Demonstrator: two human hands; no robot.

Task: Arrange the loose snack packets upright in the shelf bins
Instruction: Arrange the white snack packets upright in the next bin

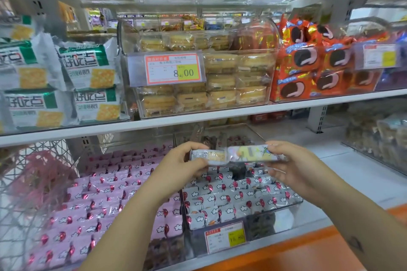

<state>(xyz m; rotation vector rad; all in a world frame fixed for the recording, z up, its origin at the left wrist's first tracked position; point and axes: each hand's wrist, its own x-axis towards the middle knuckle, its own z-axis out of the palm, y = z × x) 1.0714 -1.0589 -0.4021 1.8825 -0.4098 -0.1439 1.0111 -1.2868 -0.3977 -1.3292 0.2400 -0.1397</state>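
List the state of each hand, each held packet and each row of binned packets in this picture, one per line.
Left hand: pinches small packet, held level.
Right hand: grips long packet, held level.
Pink packets: standing in rows.
White packets: standing in rows.

left hand [176,160] grips white packet [209,156] | right hand [290,164] grips yellow-printed packet [253,153] | above white-packet bin [284,211]

The left hand [176,161] and right hand [290,160] are bare, and so are both forearms. A small dark triangular tattoo [355,245] marks the right forearm [330,209].
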